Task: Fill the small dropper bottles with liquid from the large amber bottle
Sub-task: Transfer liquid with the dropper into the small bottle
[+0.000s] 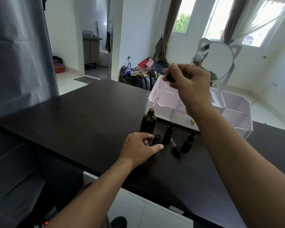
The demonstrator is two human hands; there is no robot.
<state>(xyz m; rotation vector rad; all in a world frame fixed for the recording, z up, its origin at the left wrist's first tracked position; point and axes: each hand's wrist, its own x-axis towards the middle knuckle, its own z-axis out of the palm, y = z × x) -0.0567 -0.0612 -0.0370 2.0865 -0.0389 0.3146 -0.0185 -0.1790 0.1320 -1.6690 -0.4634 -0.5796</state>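
Note:
The large amber bottle (148, 121) stands uncapped on the black table (82, 112). High above it my right hand (190, 84) pinches the black bulb of a glass dropper (161, 91), whose tip hangs just above the bottle's mouth. My left hand (139, 148) holds a small open dropper bottle (156, 139) between thumb and fingers at its base. Two capped small dropper bottles (168, 133) (188, 142) stand to the right. A loose dropper cap (175, 149) lies on the table between them.
A white cosmetic organiser (234, 112) with drawers and a round cat-ear mirror (220, 61) stands right behind the bottles. The table's near edge runs diagonally below my forearms. A grey curtain hangs at the left.

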